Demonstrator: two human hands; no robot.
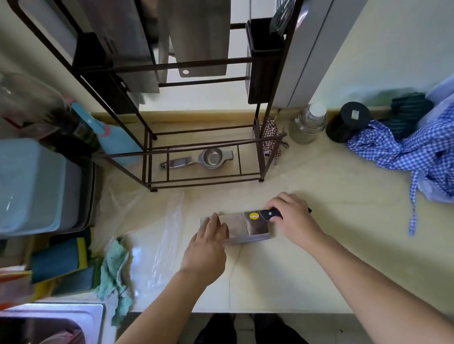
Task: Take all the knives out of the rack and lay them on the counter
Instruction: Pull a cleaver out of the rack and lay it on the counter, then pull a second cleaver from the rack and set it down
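The fingers (276, 204) of the right hand (293, 218) were curled shut around the black handle of a cleaver (247, 227) lying flat on the counter (327, 245) at lower centre of the frame, while the left hand (209, 247) lay open with its fingertips flat on the blade's left end. Behind it, at upper centre, the dark wire rack (196, 84) seemingly held more blades (198, 33), though blur made them hard to count. A blue checked cloth (429, 148) lay at right.
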